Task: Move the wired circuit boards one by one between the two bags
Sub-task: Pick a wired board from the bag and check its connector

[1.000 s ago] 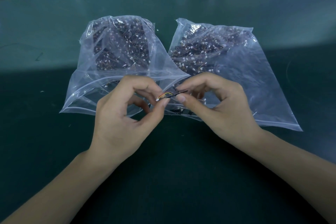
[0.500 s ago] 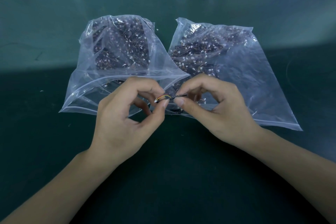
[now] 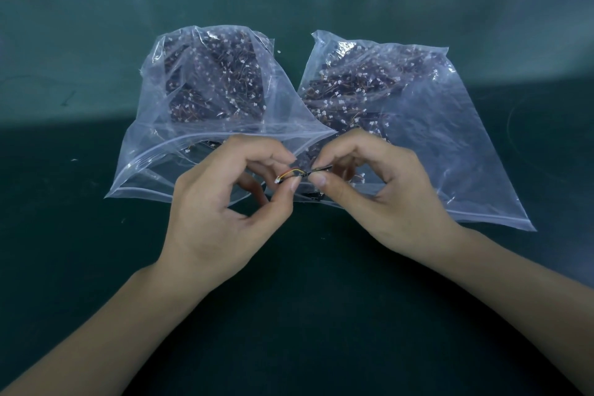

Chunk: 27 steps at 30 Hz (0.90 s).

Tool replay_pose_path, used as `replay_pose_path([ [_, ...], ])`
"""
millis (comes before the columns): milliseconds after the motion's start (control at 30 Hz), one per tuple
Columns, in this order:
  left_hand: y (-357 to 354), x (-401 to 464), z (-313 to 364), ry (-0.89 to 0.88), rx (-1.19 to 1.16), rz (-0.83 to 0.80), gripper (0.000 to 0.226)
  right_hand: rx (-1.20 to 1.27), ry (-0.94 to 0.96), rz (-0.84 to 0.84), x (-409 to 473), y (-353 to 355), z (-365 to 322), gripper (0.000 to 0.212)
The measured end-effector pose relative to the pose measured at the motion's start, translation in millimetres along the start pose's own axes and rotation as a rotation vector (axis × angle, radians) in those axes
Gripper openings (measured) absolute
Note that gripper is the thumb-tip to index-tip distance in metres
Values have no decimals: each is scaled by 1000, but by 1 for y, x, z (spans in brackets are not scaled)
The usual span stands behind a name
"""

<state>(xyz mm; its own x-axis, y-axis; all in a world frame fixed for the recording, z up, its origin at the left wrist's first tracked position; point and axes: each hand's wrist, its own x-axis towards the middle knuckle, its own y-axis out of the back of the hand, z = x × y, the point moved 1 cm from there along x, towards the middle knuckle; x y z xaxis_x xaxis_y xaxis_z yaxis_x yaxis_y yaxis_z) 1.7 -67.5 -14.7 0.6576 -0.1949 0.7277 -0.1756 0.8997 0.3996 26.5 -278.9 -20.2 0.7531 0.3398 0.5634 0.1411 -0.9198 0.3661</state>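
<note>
Left bag (image 3: 154,151) of clear plastic flat on the green table (image 3: 64,251), mouth gaping toward the viewer, packed at its far end with dark wired boards. Just in front of that mouth, left hand (image 3: 221,212) curled into a ring: thumb and forefinger tips pinched together on the white plug end of the wired circuit board (image 3: 300,173), remaining fingers bent loosely under the palm, touching nothing that can be made out. Held in the air between both hands, above the near edges of the bags, close to where the two bags meet. Long axis roughly level and running left to right, tilted slightly upward toward the right; white connector and orange-yellow wires pointing left, thin dark board end pointing right. Right hand (image 3: 382,202) likewise curled, thumb and forefinger nipping the dark board end, other fingers arched behind, over the plastic. Right bag (image 3: 466,154) lying beside the left one, its near corner overlapped by it, also filled toward the far end with boards and small white plugs.
</note>
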Motion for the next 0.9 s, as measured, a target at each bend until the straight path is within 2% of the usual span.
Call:
replay_pose_path([
  [200,-1,0,0,0,4,8,34,2,3,3,0,1,-2,5],
  [400,0,-1,-2,10,55,33,22,-28,-1,14,2,2,0,7],
  [467,1,0,-3,19,109,54,18,-101,-9,4,2,4,1,17],
  [533,2,1,-5,42,148,61,14,-303,-19,-69,3,7,6,32],
  [600,2,1,-8,51,172,45,11,-489,-9,-137,3,9,11,40],
  [667,2,0,-9,49,177,16,11,-553,-1,-156,4,8,12,38],
  [767,1,-1,-10,28,152,-54,9,-555,12,-143,5,10,9,31],
  [900,-2,-5,-12,-8,168,-166,9,-471,0,-46,5,12,7,28],
])
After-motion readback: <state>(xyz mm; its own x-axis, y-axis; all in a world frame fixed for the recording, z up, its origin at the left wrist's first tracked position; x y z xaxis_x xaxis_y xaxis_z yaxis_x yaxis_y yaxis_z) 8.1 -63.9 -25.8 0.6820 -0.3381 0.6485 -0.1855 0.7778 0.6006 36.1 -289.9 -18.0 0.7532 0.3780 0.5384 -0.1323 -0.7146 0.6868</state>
